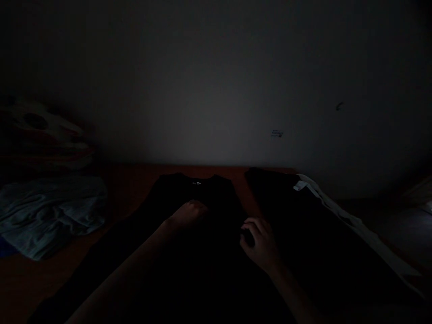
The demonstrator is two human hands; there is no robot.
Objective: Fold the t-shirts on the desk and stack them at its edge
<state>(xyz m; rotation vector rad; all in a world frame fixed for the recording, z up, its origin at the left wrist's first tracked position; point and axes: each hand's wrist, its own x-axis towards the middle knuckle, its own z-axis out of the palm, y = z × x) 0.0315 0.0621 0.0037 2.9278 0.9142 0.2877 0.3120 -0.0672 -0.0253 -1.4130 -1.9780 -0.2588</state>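
A black shirt [202, 270] lies spread out with its collar toward the wall, and small pale print shows inside the neck. On its chest, below the collar, rests my left hand [191, 211], closed, with the fingers curled down against the cloth and their tips lost in the dark. My right hand [258, 240] is at the shirt's right side. Its thumb and fingers curl toward each other around dark cloth, though the exact grip is hard to see.
Right of the shirt lies another dark garment [303, 234] with a white edge and a pale tag [300, 185]. A grey-green crumpled cloth [54, 211] and a patterned bundle [40, 130] sit at the left on the orange-red surface [124, 180]. A wall [202, 90] rises behind. The light is very dim.
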